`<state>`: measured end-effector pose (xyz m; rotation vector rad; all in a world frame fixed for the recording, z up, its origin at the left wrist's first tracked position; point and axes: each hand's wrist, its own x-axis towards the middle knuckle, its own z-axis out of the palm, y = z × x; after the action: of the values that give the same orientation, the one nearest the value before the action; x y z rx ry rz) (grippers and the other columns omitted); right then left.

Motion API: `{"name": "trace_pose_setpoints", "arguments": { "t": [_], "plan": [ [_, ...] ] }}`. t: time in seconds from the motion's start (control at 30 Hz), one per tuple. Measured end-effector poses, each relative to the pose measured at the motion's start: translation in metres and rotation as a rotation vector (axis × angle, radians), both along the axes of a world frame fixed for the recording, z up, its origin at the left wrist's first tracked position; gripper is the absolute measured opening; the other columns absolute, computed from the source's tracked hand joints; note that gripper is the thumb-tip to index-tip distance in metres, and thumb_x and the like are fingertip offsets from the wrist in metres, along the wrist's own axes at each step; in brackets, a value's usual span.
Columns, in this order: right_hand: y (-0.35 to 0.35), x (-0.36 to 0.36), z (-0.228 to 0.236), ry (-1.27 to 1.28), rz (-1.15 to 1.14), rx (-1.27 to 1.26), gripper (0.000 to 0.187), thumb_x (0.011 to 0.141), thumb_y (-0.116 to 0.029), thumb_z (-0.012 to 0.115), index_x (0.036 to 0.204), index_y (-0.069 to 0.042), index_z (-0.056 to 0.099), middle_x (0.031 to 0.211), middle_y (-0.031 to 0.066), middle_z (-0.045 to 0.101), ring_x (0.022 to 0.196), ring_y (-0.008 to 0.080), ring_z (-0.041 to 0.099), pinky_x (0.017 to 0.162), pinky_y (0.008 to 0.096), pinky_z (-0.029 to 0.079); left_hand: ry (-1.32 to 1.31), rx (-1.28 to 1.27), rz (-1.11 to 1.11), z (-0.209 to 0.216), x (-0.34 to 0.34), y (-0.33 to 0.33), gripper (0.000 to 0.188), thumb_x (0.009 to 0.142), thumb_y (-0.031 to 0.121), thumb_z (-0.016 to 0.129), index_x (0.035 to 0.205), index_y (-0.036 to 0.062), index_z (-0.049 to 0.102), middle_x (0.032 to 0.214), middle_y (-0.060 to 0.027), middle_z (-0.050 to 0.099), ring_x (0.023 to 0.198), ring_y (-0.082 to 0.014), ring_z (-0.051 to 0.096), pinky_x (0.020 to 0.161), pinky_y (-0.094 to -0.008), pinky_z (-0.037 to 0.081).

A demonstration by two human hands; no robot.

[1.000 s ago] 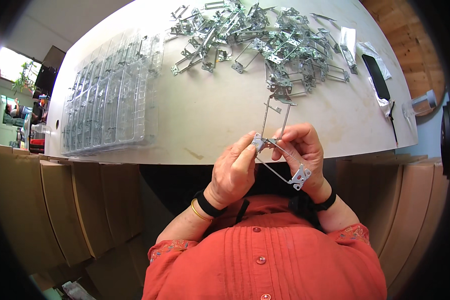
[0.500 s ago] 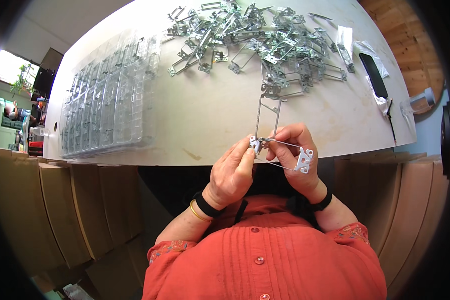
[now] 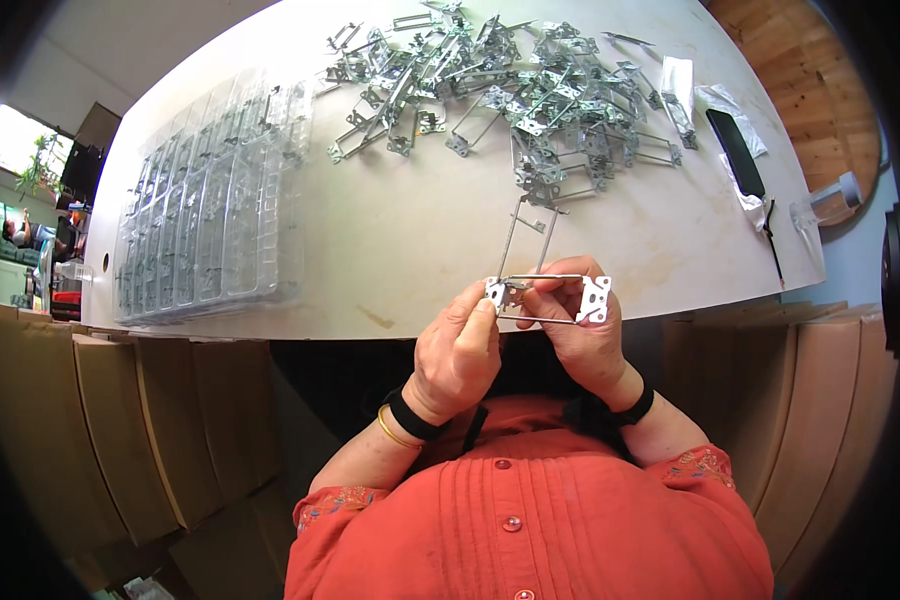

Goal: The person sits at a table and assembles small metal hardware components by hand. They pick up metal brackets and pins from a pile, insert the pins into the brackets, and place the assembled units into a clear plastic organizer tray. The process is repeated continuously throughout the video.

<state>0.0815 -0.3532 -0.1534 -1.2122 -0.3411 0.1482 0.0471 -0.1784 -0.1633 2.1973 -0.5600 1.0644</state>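
At the table's near edge I hold a small metal bracket frame [image 3: 594, 300], two thin rods joined to pierced end plates. My left hand [image 3: 457, 350] is closed on its left plate, thumb and fingers pinching it. The fingers of my right hand [image 3: 588, 345] are bent around the rods near that same end; the right plate stands out in front of the hand. What the right fingertips touch is partly hidden. Just beyond lies another long metal frame [image 3: 530, 235], reaching from the heap of similar metal frames [image 3: 560, 110] down toward my fingers.
Clear plastic compartment trays [image 3: 210, 215] holding small metal parts lie on the table's left. A black phone [image 3: 735, 150] rests on white wrapping at the right, with a thin black strip [image 3: 773, 245] and a clear cup [image 3: 835, 200] nearby. Cardboard boxes [image 3: 120, 430] stand below.
The held frame has turned so its rods lie almost level and its right plate is higher. Both hands keep their hold, and the whole view has shifted slightly.
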Motion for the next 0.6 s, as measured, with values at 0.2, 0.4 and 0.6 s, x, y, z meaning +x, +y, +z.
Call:
{"name": "trace_pose_setpoints", "arguments": {
  "t": [0.2,0.4,0.6],
  "plan": [
    [-0.001,0.001,0.0058,-0.017,-0.045,-0.044,0.02,0.105,0.0,0.069,0.12,-0.005,0.057,0.107,0.0065,0.068,0.086,0.0111,0.071,0.075,0.0256,0.06,-0.005,0.027,0.001,-0.0004,-0.0022,0.002,0.033,0.099,-0.01,0.064,0.128,-0.0035,0.05,0.114,-0.0307,0.073,0.087,-0.0361,0.076,0.068,-0.0395,0.063],
    [-0.0024,0.0029,0.0044,-0.022,-0.019,-0.053,0.019,0.106,0.0,0.068,0.12,-0.005,0.056,0.107,0.0067,0.067,0.083,0.0106,0.07,0.074,0.0251,0.059,0.003,0.016,-0.009,-0.0009,-0.0017,0.0035,0.032,0.099,-0.01,0.064,0.128,-0.0032,0.05,0.114,-0.0307,0.072,0.088,-0.0368,0.077,0.069,-0.0395,0.064],
    [-0.0039,0.0044,0.0069,0.027,-0.01,-0.039,0.018,0.106,0.001,0.067,0.118,-0.006,0.056,0.106,0.006,0.066,0.085,0.01,0.069,0.076,0.0246,0.058,0.067,-0.114,-0.019,-0.0026,-0.0026,0.0025,0.023,0.105,-0.008,0.059,0.125,-0.0035,0.048,0.112,-0.028,0.073,0.087,-0.0307,0.078,0.073,-0.039,0.065]
  ]
}}
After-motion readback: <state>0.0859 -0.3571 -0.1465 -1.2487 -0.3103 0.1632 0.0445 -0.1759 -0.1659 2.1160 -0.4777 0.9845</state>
